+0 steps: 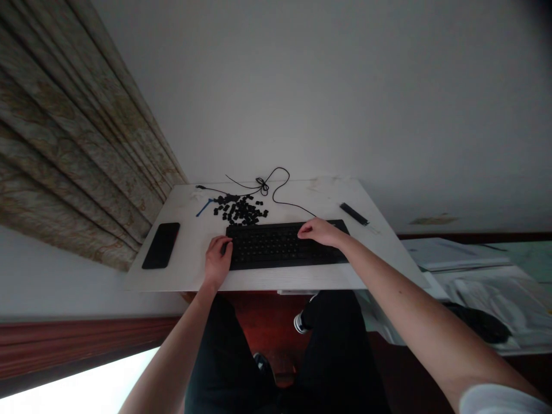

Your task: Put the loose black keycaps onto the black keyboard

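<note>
Here's the keyboard (267, 248), flat along the desk (185, 280) front; left hand (218, 260) curled at its end, seemingly steadying; right hand (319, 231) bunched above, either grip's hold impossible to tell; keycaps (244, 211) heaped behind, apparently within reach.

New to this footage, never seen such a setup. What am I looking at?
No machine here: just a person's bare left hand and right hand. The one picture comes from a camera on that person's head, looking forward and down.

On the white table lie a black keyboard, small black pieces, a thin blue item, a cable, a phone-like slab and a narrow black strip.

The left hand is at the keyboard's left end; the right hand is over its right half. Anything pinched there is too small to tell.
</note>
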`<state>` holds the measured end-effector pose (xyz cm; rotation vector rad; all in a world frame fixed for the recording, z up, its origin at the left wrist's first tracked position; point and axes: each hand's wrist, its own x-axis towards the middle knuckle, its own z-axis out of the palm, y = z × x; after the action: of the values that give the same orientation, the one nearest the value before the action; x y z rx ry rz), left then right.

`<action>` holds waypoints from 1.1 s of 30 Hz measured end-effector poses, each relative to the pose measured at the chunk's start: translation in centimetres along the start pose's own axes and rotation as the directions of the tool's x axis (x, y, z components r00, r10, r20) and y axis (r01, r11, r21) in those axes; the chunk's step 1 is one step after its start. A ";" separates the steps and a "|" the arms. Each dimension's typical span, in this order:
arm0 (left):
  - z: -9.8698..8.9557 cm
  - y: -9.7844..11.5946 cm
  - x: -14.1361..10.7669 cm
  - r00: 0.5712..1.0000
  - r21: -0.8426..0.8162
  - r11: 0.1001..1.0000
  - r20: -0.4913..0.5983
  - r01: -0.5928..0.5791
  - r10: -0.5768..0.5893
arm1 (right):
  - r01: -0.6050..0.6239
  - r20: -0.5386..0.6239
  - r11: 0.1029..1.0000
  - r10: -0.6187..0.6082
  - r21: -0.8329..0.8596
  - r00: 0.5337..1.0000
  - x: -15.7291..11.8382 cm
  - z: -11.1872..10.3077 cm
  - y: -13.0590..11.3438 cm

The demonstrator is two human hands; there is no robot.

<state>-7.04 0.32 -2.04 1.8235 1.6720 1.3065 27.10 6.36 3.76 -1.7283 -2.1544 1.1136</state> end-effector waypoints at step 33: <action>0.0 -0.1 0.0 1.000 -0.008 1.000 -0.001 -0.001 0.001 | -0.039 0.076 0.998 0.035 0.055 0.996 1.5 -0.2 1.1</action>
<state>-7.08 0.37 -2.07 1.8192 1.6645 1.3129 27.54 7.83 2.77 -1.7357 -2.1193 1.2559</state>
